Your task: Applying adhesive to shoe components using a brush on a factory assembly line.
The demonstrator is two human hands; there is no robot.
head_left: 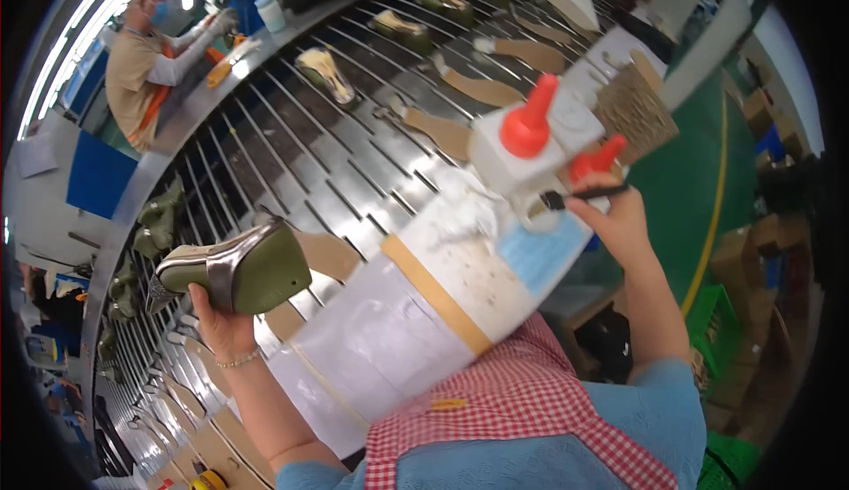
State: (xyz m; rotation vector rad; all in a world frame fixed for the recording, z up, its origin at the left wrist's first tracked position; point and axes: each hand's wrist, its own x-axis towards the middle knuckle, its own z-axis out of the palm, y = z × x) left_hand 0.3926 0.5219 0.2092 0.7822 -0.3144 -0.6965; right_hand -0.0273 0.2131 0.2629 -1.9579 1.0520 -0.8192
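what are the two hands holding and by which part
The left hand holds a green shoe form from below, thumb at its lower edge; the right hand holds a dark brush by its handle.

Left fingers [198,299] hold 1 green shoe last [270,269]; right fingers [591,213] pinch 1 black brush [594,193].

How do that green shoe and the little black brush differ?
The shoe is bulky, the brush slim. The shoe is olive green with a metallic band, the brush mostly black. The left hand holds the shoe, the right hand the brush. Both are hand-held.
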